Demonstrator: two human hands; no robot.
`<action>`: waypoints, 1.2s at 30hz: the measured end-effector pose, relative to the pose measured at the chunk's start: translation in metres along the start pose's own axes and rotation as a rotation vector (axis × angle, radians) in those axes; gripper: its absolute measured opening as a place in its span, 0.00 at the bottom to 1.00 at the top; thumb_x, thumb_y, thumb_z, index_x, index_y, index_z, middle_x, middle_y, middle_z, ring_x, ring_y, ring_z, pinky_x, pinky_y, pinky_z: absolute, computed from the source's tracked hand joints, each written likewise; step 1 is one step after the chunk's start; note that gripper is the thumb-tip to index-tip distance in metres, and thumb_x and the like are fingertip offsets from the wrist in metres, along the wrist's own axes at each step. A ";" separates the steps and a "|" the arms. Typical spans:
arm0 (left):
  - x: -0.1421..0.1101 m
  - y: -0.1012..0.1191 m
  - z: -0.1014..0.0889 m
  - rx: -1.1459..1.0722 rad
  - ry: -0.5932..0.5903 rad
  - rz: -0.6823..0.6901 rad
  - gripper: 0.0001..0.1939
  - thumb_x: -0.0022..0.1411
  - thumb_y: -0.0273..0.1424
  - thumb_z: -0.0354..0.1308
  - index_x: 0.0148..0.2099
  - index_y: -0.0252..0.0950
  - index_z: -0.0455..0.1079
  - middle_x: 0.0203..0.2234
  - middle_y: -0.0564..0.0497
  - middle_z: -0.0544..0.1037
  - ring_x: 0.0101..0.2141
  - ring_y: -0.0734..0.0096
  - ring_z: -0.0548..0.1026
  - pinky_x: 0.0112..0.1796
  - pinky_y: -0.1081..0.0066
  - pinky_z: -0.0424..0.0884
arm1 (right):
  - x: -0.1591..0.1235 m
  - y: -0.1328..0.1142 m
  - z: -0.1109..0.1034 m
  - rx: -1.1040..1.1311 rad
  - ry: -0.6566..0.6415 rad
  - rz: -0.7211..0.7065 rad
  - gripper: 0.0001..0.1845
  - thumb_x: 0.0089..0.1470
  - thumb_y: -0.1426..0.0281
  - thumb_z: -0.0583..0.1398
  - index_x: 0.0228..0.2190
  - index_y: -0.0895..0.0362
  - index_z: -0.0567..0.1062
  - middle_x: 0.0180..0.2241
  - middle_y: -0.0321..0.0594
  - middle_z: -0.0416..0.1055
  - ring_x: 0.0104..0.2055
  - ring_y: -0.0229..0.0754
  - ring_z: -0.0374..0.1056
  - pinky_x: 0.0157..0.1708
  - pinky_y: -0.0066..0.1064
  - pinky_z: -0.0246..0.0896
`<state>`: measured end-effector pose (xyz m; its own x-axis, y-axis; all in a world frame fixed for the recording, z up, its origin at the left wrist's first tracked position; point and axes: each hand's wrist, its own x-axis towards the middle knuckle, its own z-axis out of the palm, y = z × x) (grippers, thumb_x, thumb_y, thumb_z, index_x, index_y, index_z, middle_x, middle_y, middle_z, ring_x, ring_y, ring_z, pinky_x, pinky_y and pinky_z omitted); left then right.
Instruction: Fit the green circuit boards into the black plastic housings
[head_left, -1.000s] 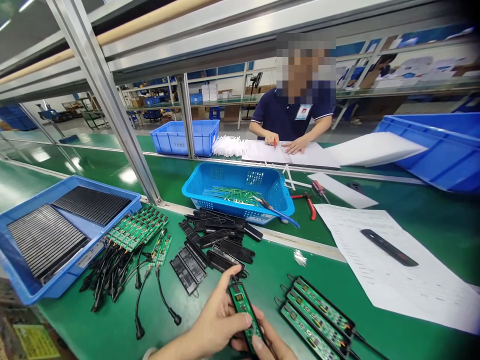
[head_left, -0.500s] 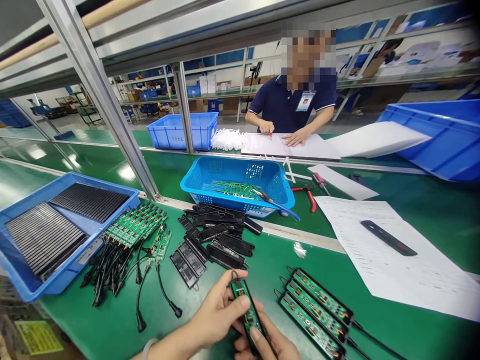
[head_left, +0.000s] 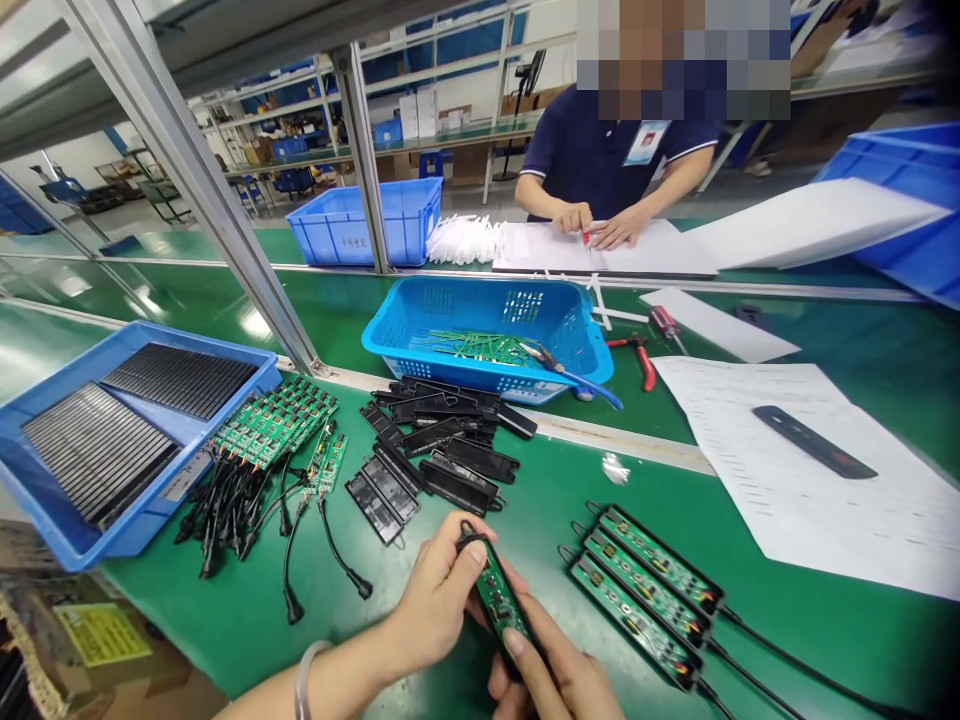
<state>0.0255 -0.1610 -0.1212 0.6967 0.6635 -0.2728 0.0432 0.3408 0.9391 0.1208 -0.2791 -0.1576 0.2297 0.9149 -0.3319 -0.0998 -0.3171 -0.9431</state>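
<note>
A green circuit board (head_left: 498, 598) lies in a narrow black plastic case with a loop at its upper end. My left hand (head_left: 435, 590) grips the case's upper end, its thumb over the board there. Lower down, my right hand (head_left: 555, 660) is closed round the case, thumb pressed on the board. Three cased boards (head_left: 641, 590) with black cables lie side by side at the right. Beyond my hands is a heap of black plastic cases (head_left: 450, 430). Green boards with black cables (head_left: 277, 425) are piled to the left.
A blue tray (head_left: 142, 540) of black slotted parts stands at the left. Behind the cases is a blue basket (head_left: 375, 335) with green strips and pliers. Printed paper (head_left: 750, 500) carries a black panel. A co-worker (head_left: 592, 160) handles white sheets across the bench.
My left thumb has shifted up the board, from beside the display to over the case's upper end. The view has tilted down. Across the bench, the co-worker's hands have come closer together.
</note>
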 end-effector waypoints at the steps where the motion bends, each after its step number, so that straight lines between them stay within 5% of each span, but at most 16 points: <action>1: 0.001 0.000 0.000 -0.023 0.008 -0.020 0.19 0.65 0.48 0.49 0.46 0.37 0.59 0.28 0.50 0.78 0.24 0.75 0.73 0.23 0.78 0.65 | 0.000 -0.002 0.000 0.008 -0.009 -0.005 0.36 0.61 0.48 0.48 0.62 0.58 0.59 0.21 0.35 0.74 0.18 0.40 0.72 0.22 0.30 0.69; 7: 0.004 0.007 -0.003 -0.208 0.075 -0.016 0.26 0.60 0.44 0.59 0.53 0.39 0.55 0.32 0.51 0.78 0.29 0.68 0.77 0.29 0.71 0.71 | 0.002 -0.003 -0.013 -0.187 0.075 -0.146 0.39 0.53 0.54 0.61 0.61 0.54 0.56 0.27 0.34 0.75 0.24 0.40 0.72 0.23 0.27 0.68; 11: 0.005 0.012 -0.009 -0.220 0.114 0.059 0.35 0.53 0.36 0.68 0.57 0.40 0.52 0.35 0.51 0.77 0.33 0.66 0.78 0.36 0.67 0.71 | 0.005 -0.009 -0.027 -0.459 0.184 -0.352 0.10 0.54 0.60 0.63 0.35 0.51 0.71 0.24 0.31 0.72 0.22 0.36 0.69 0.23 0.23 0.66; 15: 0.004 0.012 -0.008 -0.189 0.093 0.087 0.37 0.56 0.35 0.66 0.60 0.40 0.49 0.35 0.49 0.78 0.35 0.65 0.77 0.37 0.67 0.70 | 0.005 -0.014 -0.031 -0.569 0.258 -0.486 0.15 0.59 0.58 0.59 0.25 0.53 0.70 0.19 0.29 0.66 0.19 0.35 0.63 0.21 0.22 0.61; 26: -0.002 0.018 -0.003 -0.186 0.027 0.096 0.46 0.60 0.32 0.62 0.69 0.41 0.34 0.35 0.48 0.79 0.38 0.65 0.77 0.39 0.68 0.70 | 0.001 -0.022 -0.027 -0.350 0.062 -0.322 0.20 0.64 0.62 0.53 0.22 0.53 0.71 0.18 0.32 0.67 0.20 0.36 0.65 0.25 0.24 0.61; 36: -0.002 0.021 -0.004 -0.192 0.024 0.099 0.44 0.58 0.34 0.64 0.67 0.36 0.41 0.34 0.46 0.81 0.36 0.64 0.78 0.40 0.66 0.73 | 0.002 -0.024 -0.027 -0.253 -0.059 -0.168 0.23 0.64 0.59 0.50 0.21 0.54 0.70 0.19 0.32 0.63 0.22 0.36 0.63 0.25 0.26 0.58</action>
<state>0.0216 -0.1527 -0.1021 0.6731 0.7152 -0.1883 -0.1632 0.3920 0.9054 0.1499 -0.2764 -0.1366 0.1649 0.9704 -0.1766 0.1811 -0.2058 -0.9617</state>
